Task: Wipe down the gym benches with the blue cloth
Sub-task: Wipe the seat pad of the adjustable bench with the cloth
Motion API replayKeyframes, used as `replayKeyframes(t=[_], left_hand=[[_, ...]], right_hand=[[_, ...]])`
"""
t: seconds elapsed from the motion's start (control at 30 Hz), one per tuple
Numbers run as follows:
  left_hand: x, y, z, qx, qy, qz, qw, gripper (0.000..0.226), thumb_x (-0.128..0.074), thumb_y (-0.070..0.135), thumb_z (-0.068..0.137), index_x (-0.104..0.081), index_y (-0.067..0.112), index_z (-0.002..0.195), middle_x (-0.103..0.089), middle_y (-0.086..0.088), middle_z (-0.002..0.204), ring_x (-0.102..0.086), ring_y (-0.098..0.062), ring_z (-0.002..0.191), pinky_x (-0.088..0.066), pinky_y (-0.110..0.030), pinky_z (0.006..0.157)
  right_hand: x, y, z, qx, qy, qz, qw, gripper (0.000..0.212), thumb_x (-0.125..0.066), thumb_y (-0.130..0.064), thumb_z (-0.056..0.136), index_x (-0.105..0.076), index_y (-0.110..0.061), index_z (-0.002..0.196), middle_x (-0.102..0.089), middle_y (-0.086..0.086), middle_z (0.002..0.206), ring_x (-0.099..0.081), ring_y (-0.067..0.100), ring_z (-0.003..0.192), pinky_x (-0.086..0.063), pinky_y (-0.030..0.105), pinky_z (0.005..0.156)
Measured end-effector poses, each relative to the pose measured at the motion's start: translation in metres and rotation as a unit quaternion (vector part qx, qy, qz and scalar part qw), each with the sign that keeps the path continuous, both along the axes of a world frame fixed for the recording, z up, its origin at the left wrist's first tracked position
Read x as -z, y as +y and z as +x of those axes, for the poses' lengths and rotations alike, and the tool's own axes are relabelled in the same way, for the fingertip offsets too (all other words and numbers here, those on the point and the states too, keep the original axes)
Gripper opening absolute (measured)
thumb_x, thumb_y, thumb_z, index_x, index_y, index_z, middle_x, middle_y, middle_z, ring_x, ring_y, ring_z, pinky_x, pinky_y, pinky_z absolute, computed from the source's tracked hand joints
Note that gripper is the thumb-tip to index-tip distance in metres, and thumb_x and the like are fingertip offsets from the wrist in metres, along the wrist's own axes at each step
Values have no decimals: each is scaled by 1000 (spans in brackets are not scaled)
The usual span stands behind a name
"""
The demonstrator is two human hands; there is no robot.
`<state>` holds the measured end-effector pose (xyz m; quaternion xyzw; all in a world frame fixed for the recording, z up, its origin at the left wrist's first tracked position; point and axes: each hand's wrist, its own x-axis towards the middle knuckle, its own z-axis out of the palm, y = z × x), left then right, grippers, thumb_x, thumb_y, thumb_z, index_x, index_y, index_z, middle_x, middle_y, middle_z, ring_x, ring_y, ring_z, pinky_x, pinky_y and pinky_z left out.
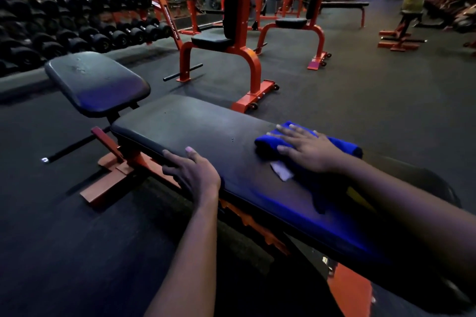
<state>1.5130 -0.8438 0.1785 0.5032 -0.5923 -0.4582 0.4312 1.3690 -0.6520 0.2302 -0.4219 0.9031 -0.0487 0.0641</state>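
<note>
The right hand (306, 149) lies flat, fingers spread, on the blue cloth (266, 142) (the left hand (192, 172) clasps the bench pad (195, 126) by its near edge), with the pad's length stretching away leftward.

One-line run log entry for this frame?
phase: wipe | right hand: flat on blue cloth | left hand: grips bench pad edge | cloth: on pad

Gym; dumbbell rack (77, 20); padded benches (206, 136); orange frames (247, 59)

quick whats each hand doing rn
Left hand: grips the bench pad at its near edge.
Right hand: open, pressing flat on the blue cloth.
</note>
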Motion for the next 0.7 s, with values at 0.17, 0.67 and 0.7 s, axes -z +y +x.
replayKeyframes(t=[0.17,0.67,0.7], left_hand=[[-2,1,1,2,9,6,1000,59,-32,37,104,-13,13,155,-21,-25,149,-47,-44,120,-35,-41,101],[2,-3,-3,-7,27,-3,1000,57,-37,32,104,-19,10,153,-25,-25,148,-45,-43,122,-33,-38,102],[1,-2,-3,-8,29,-5,1000,57,-37,31,104,-19,10,153,-25,-25,148,-45,-42,121,-32,-37,102]], right_hand=[[1,-79,-15,63,8,19,998,53,-21,-57,102,-13,-46,154,-2,-12,165,-6,20,152,-8,59,116],[3,-112,-29,38,1,17,999,54,-21,-59,101,-12,-47,153,-3,-11,165,-7,20,152,-9,59,117],[5,-114,-20,14,9,19,1000,54,-21,-58,102,-10,-47,153,-1,-12,165,-4,21,152,-6,60,118]])
